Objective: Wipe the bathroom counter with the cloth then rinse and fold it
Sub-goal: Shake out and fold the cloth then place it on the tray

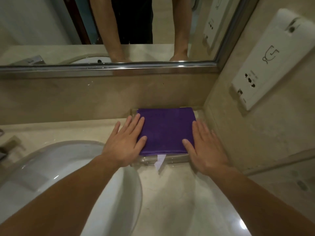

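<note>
We see the purple cloth (166, 131) folded into a flat rectangle, sitting on a clear tray (148, 160) in the far right corner of the table (170, 193), hard against the back wall and just beside the side wall.

Long axis of the cloth runs away from us toward the mirror (68, 31), slightly skewed; the folded near edge faces us. A white tag (160, 162) hangs off that near edge, pointing back toward us over the tray lip.

Left hand (125, 142): flat, fingers spread, not gripping. Fingertips and thumb overlap the cloth's left edge; palm sits on the table to the outside of it.

Right hand (204, 149): same, flat and spread, nothing grasped. Thumb and index side overlap the cloth's right edge; rest of the hand lies outboard, between cloth and side wall.

So the cloth lies between the two hands, pressed at both long sides, extending forward past the fingertips.

White sink basin (42, 167) is below and to the left of the left hand, under the left forearm. White socket panel (265, 62) is on the side wall, above and right of the right hand. The mirror shows both forearms reflected.
</note>
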A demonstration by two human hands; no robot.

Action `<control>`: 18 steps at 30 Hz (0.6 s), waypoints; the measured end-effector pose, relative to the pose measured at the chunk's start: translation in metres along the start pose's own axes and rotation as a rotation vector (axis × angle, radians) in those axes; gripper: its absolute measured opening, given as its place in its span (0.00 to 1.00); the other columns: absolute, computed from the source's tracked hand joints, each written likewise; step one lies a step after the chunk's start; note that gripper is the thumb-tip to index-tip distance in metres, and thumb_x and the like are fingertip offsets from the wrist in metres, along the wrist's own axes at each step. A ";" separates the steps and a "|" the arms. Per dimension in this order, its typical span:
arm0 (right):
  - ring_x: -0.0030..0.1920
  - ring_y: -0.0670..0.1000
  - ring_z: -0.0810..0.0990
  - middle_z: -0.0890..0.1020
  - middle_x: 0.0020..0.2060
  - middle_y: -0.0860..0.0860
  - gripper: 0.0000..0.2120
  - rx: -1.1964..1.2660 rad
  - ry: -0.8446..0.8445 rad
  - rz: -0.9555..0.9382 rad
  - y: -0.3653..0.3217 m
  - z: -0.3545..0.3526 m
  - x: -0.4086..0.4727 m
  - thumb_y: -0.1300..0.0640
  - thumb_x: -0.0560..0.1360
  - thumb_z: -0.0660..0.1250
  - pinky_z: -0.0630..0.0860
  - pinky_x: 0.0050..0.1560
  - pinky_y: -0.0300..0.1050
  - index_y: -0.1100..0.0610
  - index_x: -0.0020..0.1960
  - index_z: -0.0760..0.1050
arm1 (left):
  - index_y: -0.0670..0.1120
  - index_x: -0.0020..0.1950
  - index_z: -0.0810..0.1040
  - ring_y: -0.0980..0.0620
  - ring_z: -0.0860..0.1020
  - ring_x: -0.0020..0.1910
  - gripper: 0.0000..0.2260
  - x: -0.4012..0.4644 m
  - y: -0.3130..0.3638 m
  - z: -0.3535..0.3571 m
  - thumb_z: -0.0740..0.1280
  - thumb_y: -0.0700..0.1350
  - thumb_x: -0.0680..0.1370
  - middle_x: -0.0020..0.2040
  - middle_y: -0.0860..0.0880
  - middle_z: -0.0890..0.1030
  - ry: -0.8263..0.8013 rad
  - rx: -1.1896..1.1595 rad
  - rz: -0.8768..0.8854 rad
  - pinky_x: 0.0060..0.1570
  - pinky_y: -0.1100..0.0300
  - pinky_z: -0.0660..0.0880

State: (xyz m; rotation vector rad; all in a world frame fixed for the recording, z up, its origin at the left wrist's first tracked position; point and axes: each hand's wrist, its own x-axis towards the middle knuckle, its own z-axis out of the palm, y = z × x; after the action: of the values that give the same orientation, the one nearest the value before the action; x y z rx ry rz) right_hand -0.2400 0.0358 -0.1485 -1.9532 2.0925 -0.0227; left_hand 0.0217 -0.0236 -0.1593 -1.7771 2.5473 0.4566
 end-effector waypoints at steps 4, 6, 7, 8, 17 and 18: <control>0.81 0.50 0.42 0.45 0.82 0.52 0.36 0.071 0.112 -0.047 -0.015 -0.012 0.026 0.37 0.81 0.38 0.44 0.80 0.50 0.57 0.82 0.43 | 0.50 0.82 0.42 0.54 0.40 0.80 0.35 0.007 0.000 -0.017 0.38 0.61 0.77 0.82 0.53 0.42 0.091 -0.026 -0.064 0.79 0.52 0.40; 0.81 0.51 0.44 0.48 0.82 0.52 0.33 0.054 0.126 -0.129 -0.030 -0.016 0.048 0.39 0.83 0.42 0.44 0.80 0.51 0.55 0.82 0.47 | 0.49 0.82 0.44 0.53 0.42 0.81 0.31 0.026 0.029 -0.020 0.44 0.57 0.81 0.83 0.52 0.44 0.132 -0.037 0.026 0.79 0.52 0.41; 0.81 0.52 0.45 0.49 0.82 0.51 0.30 0.031 0.124 -0.159 -0.036 -0.015 0.057 0.41 0.84 0.44 0.44 0.80 0.53 0.52 0.82 0.48 | 0.49 0.82 0.45 0.52 0.43 0.81 0.29 0.036 0.043 -0.018 0.47 0.55 0.83 0.83 0.52 0.45 0.127 -0.045 0.054 0.79 0.51 0.41; 0.81 0.52 0.45 0.49 0.82 0.50 0.28 0.009 0.119 -0.169 -0.040 -0.012 0.062 0.43 0.84 0.45 0.44 0.79 0.54 0.49 0.82 0.49 | 0.50 0.83 0.46 0.51 0.43 0.81 0.27 0.045 0.056 -0.016 0.48 0.53 0.84 0.83 0.52 0.46 0.108 -0.048 0.058 0.79 0.50 0.41; 0.81 0.48 0.42 0.45 0.82 0.46 0.29 0.010 0.076 -0.030 -0.033 0.004 0.067 0.39 0.83 0.43 0.44 0.79 0.59 0.46 0.82 0.45 | 0.56 0.82 0.46 0.49 0.41 0.81 0.27 0.054 0.065 0.001 0.46 0.59 0.83 0.83 0.53 0.46 0.067 0.020 -0.009 0.78 0.46 0.39; 0.81 0.48 0.42 0.45 0.82 0.46 0.30 0.006 0.072 -0.041 -0.032 0.003 0.068 0.39 0.83 0.43 0.44 0.79 0.58 0.46 0.82 0.44 | 0.57 0.82 0.46 0.49 0.41 0.81 0.27 0.052 0.062 0.000 0.46 0.59 0.83 0.83 0.53 0.46 0.068 0.022 -0.010 0.78 0.46 0.39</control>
State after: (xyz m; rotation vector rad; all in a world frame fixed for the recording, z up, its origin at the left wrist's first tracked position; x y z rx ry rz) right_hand -0.2113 -0.0327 -0.1583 -2.0203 2.0937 -0.1096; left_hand -0.0541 -0.0520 -0.1536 -1.8284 2.5758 0.3731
